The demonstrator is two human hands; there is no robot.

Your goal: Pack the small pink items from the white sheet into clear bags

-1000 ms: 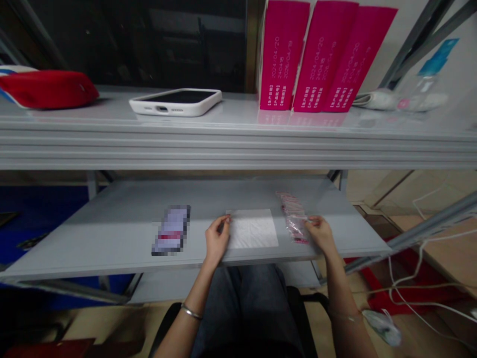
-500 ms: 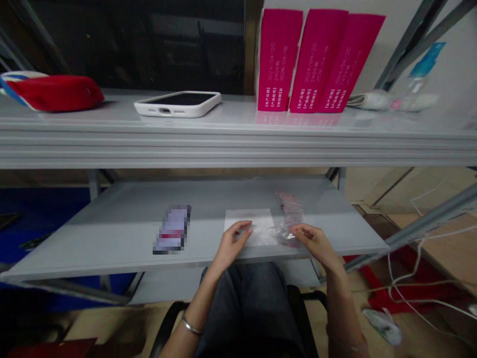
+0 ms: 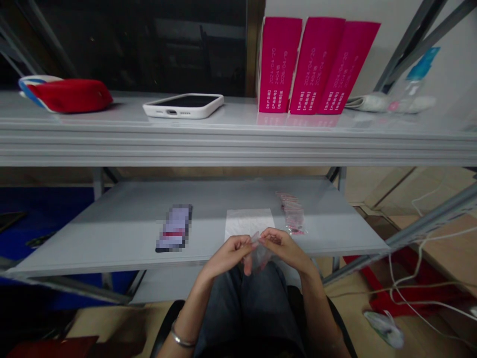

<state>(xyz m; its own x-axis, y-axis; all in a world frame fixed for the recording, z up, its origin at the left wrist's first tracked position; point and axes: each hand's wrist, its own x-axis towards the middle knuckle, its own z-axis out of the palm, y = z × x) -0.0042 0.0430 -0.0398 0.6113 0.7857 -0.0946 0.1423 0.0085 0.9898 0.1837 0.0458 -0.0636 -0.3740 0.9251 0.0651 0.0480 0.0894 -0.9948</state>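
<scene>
A small clear plastic bag (image 3: 257, 258) is held up between my two hands, over the front edge of the lower shelf. My left hand (image 3: 238, 251) pinches one side of its top edge, and my right hand (image 3: 278, 244) pinches the other side. What the bag contains, if anything, I cannot make out. Just behind the hands lies a white sheet of paper (image 3: 249, 220), partly covered by them. To the right of the paper, a row of overlapping small clear bags with reddish contents (image 3: 294, 214) rests on the shelf.
A phone (image 3: 174, 228) with a blurred screen lies left of the paper. On the upper shelf (image 3: 238, 144) are a red pouch (image 3: 78, 95), a white-cased phone (image 3: 184, 106), pink boxes (image 3: 280, 64) and a spray bottle (image 3: 415, 82). White cables (image 3: 391, 278) hang at the right.
My right hand has moved left from the row of bags with a clear bag. My left hand has come down slightly and now grips that bag too, near the front edge.
</scene>
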